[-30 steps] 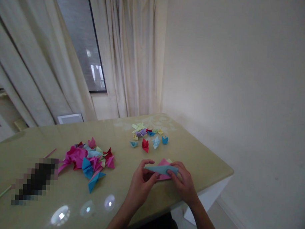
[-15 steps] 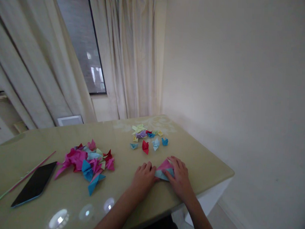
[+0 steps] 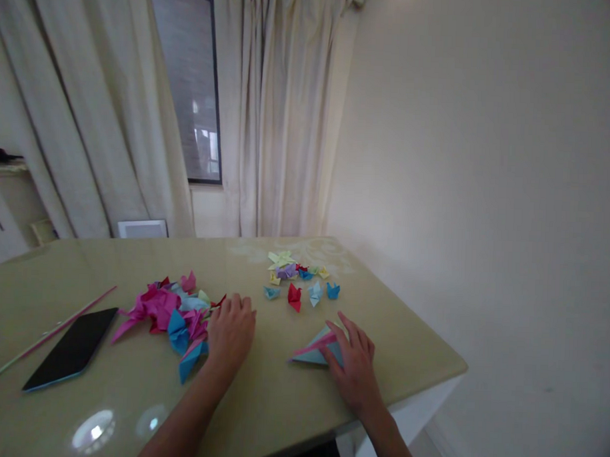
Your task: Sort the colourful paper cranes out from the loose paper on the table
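My right hand (image 3: 353,360) holds a folded sheet of pink and light blue paper (image 3: 313,352) against the table, thumb on its near side and fingers over its far edge. The paper lies as a flat, pointed shape. My left hand (image 3: 233,329) is at the right edge of a heap of folded papers (image 3: 157,306) in pink, blue, red and pale green. Its fingers are loosely bent and slightly apart, with nothing visible in them. The hand covers part of the heap, so any touch there is hidden.
Several small origami figures, among them a red one (image 3: 294,297) and a light blue one (image 3: 315,293), stand further back on the table (image 3: 406,339). A dark tablet or phone (image 3: 70,348) and a thin pink and green stick (image 3: 56,330) lie left. The wall (image 3: 476,194) rises at right.
My left hand has let go of the folded paper and moved left to the heap. My right hand stays on the paper, which now shows a longer point toward the left. The view has shifted slightly.
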